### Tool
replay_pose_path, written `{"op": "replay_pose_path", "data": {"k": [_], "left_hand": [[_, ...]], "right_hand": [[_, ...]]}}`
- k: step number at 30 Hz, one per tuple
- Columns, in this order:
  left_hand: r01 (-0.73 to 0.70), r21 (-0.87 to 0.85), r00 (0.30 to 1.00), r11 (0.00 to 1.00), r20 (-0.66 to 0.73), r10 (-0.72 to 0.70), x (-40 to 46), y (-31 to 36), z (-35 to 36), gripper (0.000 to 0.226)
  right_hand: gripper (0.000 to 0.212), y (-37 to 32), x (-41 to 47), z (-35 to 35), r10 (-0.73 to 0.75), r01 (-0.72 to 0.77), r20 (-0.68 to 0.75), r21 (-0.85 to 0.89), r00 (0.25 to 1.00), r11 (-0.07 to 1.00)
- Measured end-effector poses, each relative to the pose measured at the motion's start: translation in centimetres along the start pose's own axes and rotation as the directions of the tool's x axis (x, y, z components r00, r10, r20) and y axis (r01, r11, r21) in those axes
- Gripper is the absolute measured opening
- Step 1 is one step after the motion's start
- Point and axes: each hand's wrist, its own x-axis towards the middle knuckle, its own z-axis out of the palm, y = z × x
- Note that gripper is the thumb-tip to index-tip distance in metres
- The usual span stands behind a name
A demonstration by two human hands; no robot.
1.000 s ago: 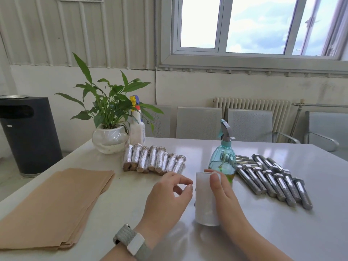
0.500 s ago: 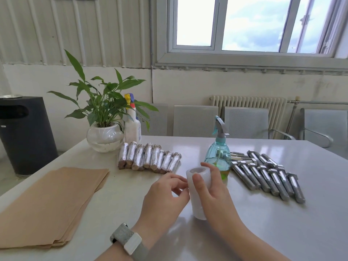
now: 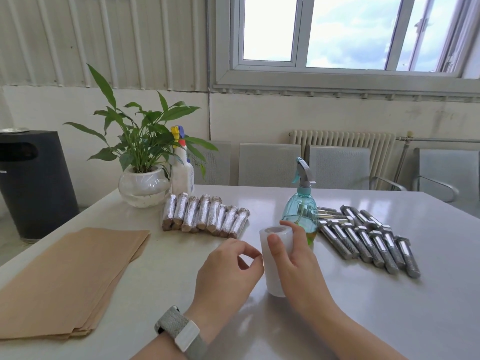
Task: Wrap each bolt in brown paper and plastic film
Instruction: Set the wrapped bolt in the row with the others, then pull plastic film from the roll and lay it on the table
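A person's right hand (image 3: 293, 266) grips one upright white roll of plastic film (image 3: 275, 261) on the glossy white table (image 3: 389, 307). The left hand (image 3: 228, 268), beside it, pinches thumb to fingertip; film there is indiscernible. Left lies one stack of brown paper sheets (image 3: 70, 276). Farther back: eight wrapped bolts (image 3: 205, 216), roughly ten bare steel bolts (image 3: 368, 240), one teal spray bottle (image 3: 301, 206).

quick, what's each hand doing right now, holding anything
Left hand: fingers curled, fingertips pinched together right beside the roll of plastic film; whether they hold the film's edge cannot be told.
Right hand: grips the roll, thumb across its front.
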Motion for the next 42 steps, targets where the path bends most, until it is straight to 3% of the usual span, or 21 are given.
{"op": "replay_pose_path", "data": {"k": [4, 7, 11, 15, 23, 27, 35, 42], "left_hand": [[0.033, -0.024, 0.995, 0.999, 0.097, -0.03, -0.2, 0.4, 0.0, 0.024], [0.018, 0.005, 0.995, 1.0, 0.098, -0.018, -0.4, 0.5, 0.2, 0.015], [-0.022, 0.055, 0.997, 0.998, 0.073, 0.018, -0.5, 0.5, 0.4, 0.009], [-0.117, 0.148, 0.993, 0.982, 0.031, 0.113, -0.9, 0.6, 0.6, 0.01], [-0.209, 0.147, 0.976, 0.967, -0.035, 0.216, -1.0, 0.8, 0.7, 0.012], [-0.135, 0.133, 0.99, 0.982, -0.013, 0.138, -0.8, 0.3, 0.8, 0.029], [-0.096, 0.094, 0.987, 0.991, -0.124, 0.107, -1.1, 0.5, 1.1, 0.006], [-0.172, 0.081, 0.972, 0.982, -0.148, 0.182, -1.0, 1.0, 0.9, 0.004]], "right_hand": [[0.059, -0.1, 0.0, 0.1, -0.004, 0.004, 0.001, 0.085, 1.0, 0.996], [0.049, -0.1, 0.3, 0.1, 0.036, -0.034, -0.009, 0.211, 0.999, 0.977], [0.05, 0.1, 0.7, -0.1, 0.165, -0.153, -0.004, 0.349, 0.986, 0.924], [0.068, 0.7, 1.0, -0.1, 0.3, -0.284, 0.04, 0.457, 0.953, 0.843], [0.079, 0.5, 1.2, -0.3, 0.42, -0.387, 0.133, 0.693, 0.898, 0.608], [0.072, 0.5, 1.3, -0.3, 0.387, -0.371, 0.158, 0.73, 0.909, 0.574], [0.069, 0.6, 1.3, -0.3, 0.334, -0.359, 0.216, 0.811, 0.918, 0.463], [0.064, 0.3, 1.4, -0.1, 0.419, -0.409, 0.26, 0.855, 0.87, 0.319]]}}
